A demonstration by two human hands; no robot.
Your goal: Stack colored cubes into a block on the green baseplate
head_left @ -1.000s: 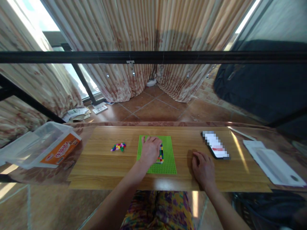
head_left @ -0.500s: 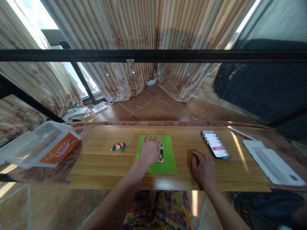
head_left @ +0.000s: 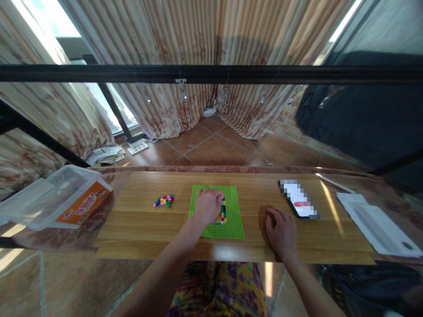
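A green studded baseplate (head_left: 234, 226) lies on the wooden tabletop in front of me. On it stands a low outline of small multicoloured building bricks (head_left: 224, 215), partly covered by my left hand (head_left: 208, 206). That hand is over the baseplate with its fingers bent down and pressed together at the bricks; what they pinch, if anything, is hidden. My right hand (head_left: 281, 230) rests on the table to the right of the baseplate, loosely curved, thumb apart from the fingers, holding nothing visible. Left of the baseplate lies a small pile of loose coloured bricks (head_left: 164, 200).
A phone (head_left: 299, 200) with a lit, blurred screen lies beyond my right hand. At the right end is a white flat package (head_left: 376, 224). A clear plastic box (head_left: 74, 180) with an orange label stands at the left. A dark bar (head_left: 211, 74) crosses above the far side.
The view has shifted very slightly. My left hand stays at the bricks on the baseplate, and my right hand keeps its place on the table.
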